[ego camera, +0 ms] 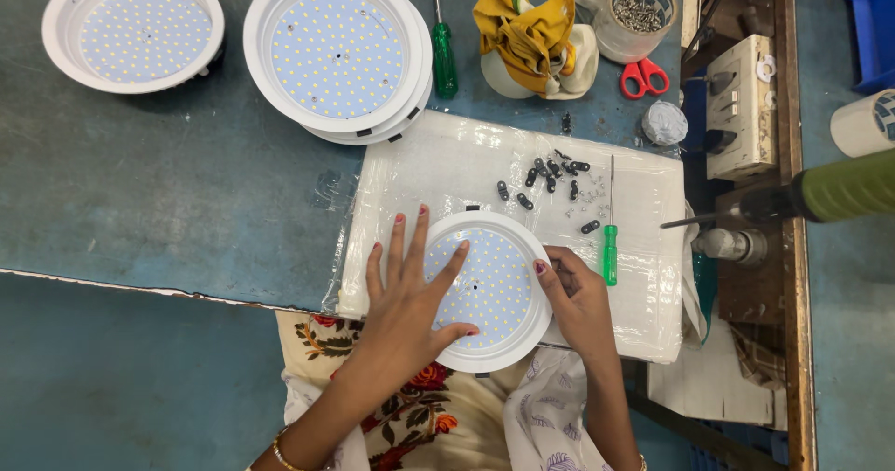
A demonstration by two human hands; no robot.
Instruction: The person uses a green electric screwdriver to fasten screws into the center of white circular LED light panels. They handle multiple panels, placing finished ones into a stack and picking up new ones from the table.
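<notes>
Pressing spread left hand (pixel 406 303) fingers flat on the round white plastic LED panel light (pixel 485 289), right hand (pixel 578 298) pinched its rim; judged light, rigid, slippery, best gripped at rim.

Your left hand (pixel 407 289) lay on the round lamp (pixel 485 289), your right hand (pixel 576 298) at its right edge; clips (pixel 545 177) lay behind, a screwdriver (pixel 610 238) right.

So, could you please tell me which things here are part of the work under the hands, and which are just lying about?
In use:
- round white LED lamp panel, left hand flat on it, right hand at its rim
- small black clips
- green-handled screwdriver

Lying about:
- red scissors
- yellow cloth
- stacked white lamp panels
</notes>
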